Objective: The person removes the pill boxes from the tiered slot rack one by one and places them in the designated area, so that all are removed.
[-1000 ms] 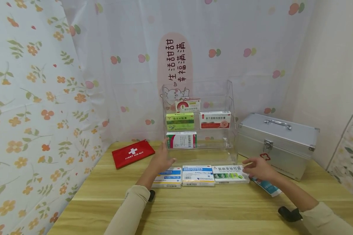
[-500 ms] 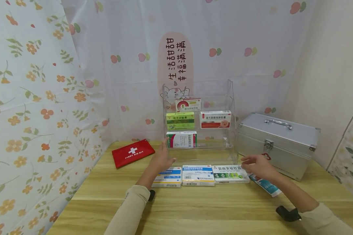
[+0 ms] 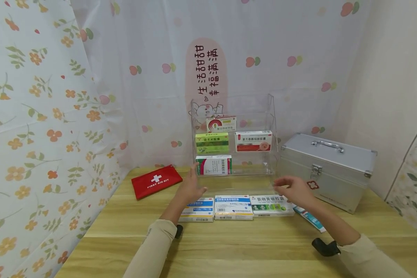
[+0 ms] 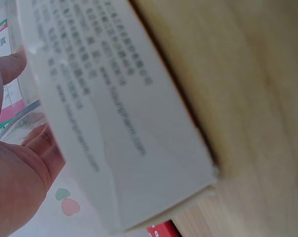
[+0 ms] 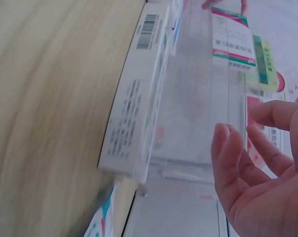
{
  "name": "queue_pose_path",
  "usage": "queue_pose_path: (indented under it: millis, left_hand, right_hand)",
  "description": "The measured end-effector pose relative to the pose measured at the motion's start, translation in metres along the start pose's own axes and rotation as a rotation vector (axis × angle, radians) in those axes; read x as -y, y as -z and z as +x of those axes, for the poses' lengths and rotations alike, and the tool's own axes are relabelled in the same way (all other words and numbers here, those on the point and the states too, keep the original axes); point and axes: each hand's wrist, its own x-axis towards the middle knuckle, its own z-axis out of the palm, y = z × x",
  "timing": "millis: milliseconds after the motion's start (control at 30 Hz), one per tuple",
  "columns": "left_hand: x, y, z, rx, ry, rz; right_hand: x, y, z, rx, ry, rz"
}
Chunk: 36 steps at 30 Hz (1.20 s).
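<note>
My left hand (image 3: 190, 190) is at the left edge of a clear stepped display rack (image 3: 253, 170), fingers extended up along its side and thumb apart. At the rack's lower right front hovers my right hand (image 3: 295, 190), its fingers loosely bent with nothing between them, as the right wrist view also shows. Below it lies a white-and-green capsule box (image 3: 269, 208), partly covered by the hand. Two blue-and-white medicine boxes lie in the same row: a middle one (image 3: 233, 208) and a left one (image 3: 199, 210), whose end is hidden behind my left wrist.
The rack holds a green-and-pink box (image 3: 215, 165), a light green box (image 3: 212, 143), a red-and-white box (image 3: 253, 142) and a top box (image 3: 222, 124). A red first aid pouch (image 3: 156, 181) lies left. Right stand a silver case (image 3: 326, 170) and a blue packet (image 3: 311, 218).
My right hand has moved left, from beside the white-and-green box's right end to the rack's lower right corner. My left hand has stayed at the rack's left edge.
</note>
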Motion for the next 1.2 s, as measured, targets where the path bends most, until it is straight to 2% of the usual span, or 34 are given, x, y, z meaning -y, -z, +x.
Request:
queue_pose_path:
  millis: [233,467,833,1200]
  left_hand:
    - [0.000,-0.002,0.001,-0.005,-0.001,-0.002]
    - [0.000,-0.003,0.001,0.001,-0.001,-0.003]
    - [0.001,-0.003,0.001,-0.013,-0.020,0.028]
    - [0.002,-0.004,0.002,-0.017,-0.015,0.012]
  right_hand:
    - [0.003,-0.012,0.013,-0.016,0.027,0.080]
    - [0.009,-0.025,0.022,-0.045,0.044,0.098]
    - [0.023,-0.039,0.036,-0.075,0.153,0.157]
    - [0.038,-0.049,0.056,-0.073,0.143,0.161]
